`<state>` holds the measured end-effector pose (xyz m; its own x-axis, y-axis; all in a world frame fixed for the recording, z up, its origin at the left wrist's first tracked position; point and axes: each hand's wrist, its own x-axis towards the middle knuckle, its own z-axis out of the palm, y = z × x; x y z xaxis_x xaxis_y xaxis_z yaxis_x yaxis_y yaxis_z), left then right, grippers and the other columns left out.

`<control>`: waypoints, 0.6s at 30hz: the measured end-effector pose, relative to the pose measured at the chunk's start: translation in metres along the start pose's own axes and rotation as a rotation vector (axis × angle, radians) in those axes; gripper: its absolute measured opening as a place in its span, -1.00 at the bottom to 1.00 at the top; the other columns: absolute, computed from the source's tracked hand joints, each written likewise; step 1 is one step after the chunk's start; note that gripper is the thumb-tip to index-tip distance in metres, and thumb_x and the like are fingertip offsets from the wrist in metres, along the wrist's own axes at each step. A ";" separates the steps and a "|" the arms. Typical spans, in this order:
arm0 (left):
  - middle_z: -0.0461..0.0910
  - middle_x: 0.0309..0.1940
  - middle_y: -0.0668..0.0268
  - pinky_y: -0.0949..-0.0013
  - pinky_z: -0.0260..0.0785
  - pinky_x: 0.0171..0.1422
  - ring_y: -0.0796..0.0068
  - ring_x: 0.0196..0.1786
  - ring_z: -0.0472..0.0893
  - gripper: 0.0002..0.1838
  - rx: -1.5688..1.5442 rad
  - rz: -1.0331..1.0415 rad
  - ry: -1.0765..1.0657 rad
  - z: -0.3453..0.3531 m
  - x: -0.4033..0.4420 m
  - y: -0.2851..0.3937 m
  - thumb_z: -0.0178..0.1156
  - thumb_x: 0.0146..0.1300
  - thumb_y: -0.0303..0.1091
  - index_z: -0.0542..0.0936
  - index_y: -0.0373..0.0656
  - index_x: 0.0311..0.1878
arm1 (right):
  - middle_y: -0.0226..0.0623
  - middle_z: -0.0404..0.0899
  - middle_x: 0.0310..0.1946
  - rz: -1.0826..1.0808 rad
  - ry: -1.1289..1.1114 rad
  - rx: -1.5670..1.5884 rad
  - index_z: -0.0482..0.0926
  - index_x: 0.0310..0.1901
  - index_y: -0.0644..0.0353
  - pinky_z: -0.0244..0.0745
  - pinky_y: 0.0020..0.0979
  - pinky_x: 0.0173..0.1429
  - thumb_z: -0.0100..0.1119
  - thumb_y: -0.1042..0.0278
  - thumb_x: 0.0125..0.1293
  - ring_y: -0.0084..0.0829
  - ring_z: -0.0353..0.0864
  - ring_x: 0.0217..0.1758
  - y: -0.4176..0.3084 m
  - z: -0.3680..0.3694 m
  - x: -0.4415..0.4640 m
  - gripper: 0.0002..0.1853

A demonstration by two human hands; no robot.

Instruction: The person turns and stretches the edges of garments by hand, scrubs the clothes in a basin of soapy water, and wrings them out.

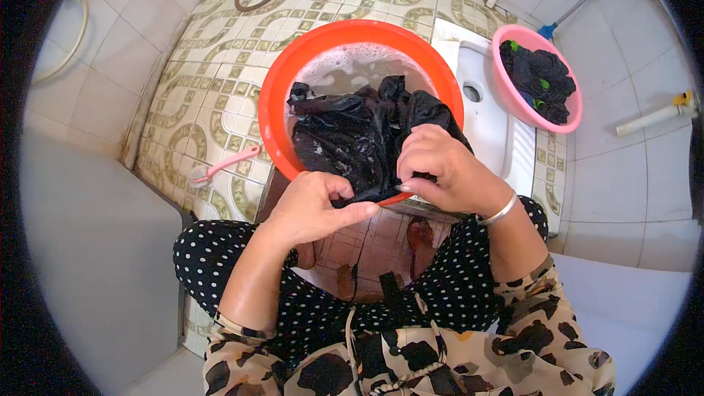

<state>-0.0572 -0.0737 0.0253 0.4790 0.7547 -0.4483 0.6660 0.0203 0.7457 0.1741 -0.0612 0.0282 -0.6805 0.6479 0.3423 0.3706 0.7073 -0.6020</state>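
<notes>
Leopard-spotted fabric, the person's top (411, 356), fills the bottom of the view, closest of all, above polka-dot trousers (227, 249). Over to the left, a pink-handled brush (225, 166) lies on the patterned tile floor (198, 121), just beside the big orange basin (273, 110). And now the left hand (312, 209): fingers curled and closed on the near edge of a black garment (345, 132), thumb stretched out to the right along it! That garment sits bunched in the basin, wet and flecked with suds, draped to the near rim, foamy water (352, 59) behind it. Across comes the right hand (444, 169), fingers bent, thumb and fingertips pinching the same dark cloth, silver bracelet (499, 210) at the wrist. Further right, a white squat toilet (480, 136), and a tilted pink basin (513, 95) resting against it, loaded with dark clothes (543, 77)!
</notes>
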 end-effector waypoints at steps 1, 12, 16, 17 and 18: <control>0.44 -0.56 0.29 0.48 0.21 -0.44 0.57 -0.52 0.39 -0.78 -0.002 -0.002 0.002 0.004 0.001 -0.002 0.28 0.01 -0.27 0.55 -0.25 -0.51 | -0.35 0.39 -0.56 0.037 -0.014 0.001 0.39 -0.52 0.11 0.26 -0.27 -0.13 0.19 0.41 -0.06 -0.26 0.41 -0.35 -0.001 0.002 0.000 -0.86; 0.50 -0.37 0.20 0.41 0.30 -0.15 0.37 -0.28 0.48 -0.71 -0.239 0.437 0.326 0.032 0.013 -0.023 0.33 -0.11 -0.42 0.35 -0.26 -0.54 | -0.17 0.54 -0.51 0.320 0.017 0.156 0.49 -0.23 0.20 0.41 -0.31 -0.32 0.16 0.40 0.05 -0.20 0.56 -0.42 0.002 0.011 0.010 -0.79; 0.49 -0.37 0.24 0.44 0.28 -0.15 0.42 -0.29 0.46 -0.69 -0.277 0.417 0.266 0.032 0.011 -0.026 0.34 -0.11 -0.40 0.33 -0.23 -0.54 | -0.28 0.53 -0.52 0.406 0.060 0.172 0.50 -0.24 0.27 0.35 -0.51 -0.37 0.12 0.47 0.10 -0.52 0.49 -0.50 0.019 0.030 0.009 -0.83; 0.48 -0.37 0.26 0.45 0.28 -0.15 0.44 -0.29 0.45 -0.68 -0.306 0.403 0.248 0.032 0.011 -0.026 0.35 -0.10 -0.40 0.33 -0.22 -0.55 | -0.28 0.53 -0.52 0.406 0.060 0.172 0.50 -0.24 0.27 0.35 -0.51 -0.37 0.12 0.47 0.10 -0.52 0.49 -0.50 0.020 0.034 0.009 -0.83; 0.48 -0.37 0.26 0.45 0.28 -0.15 0.44 -0.29 0.45 -0.68 -0.306 0.403 0.248 0.032 0.011 -0.027 0.35 -0.10 -0.40 0.33 -0.22 -0.55 | -0.34 0.52 -0.53 0.476 0.088 0.237 0.50 -0.27 0.27 0.36 -0.54 -0.35 0.12 0.50 0.10 -0.59 0.48 -0.48 0.021 0.036 0.009 -0.86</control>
<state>-0.0514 -0.0870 -0.0157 0.4875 0.8731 0.0035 0.2440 -0.1401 0.9596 0.1530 -0.0504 -0.0075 -0.4124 0.9099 0.0448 0.4657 0.2528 -0.8481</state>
